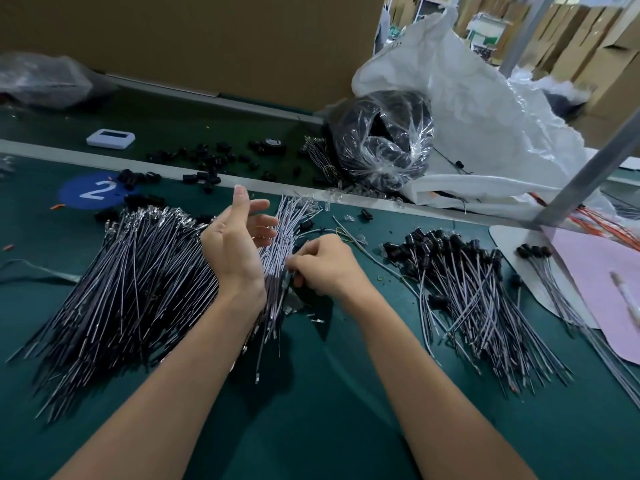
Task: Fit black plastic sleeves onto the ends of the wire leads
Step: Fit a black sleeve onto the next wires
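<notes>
above mat [329,410], left hand [235,244] half-open cradles thin grey wire leads [287,220]; right hand [325,265] pinches them.

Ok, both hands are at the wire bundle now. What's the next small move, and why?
Probably draw one wire free with the right hand, then reach for a loose black sleeve. Its fingers are pinching at the bundle of wires, which stands tilted against the left hand, and no sleeve shows in either hand yet.
</notes>
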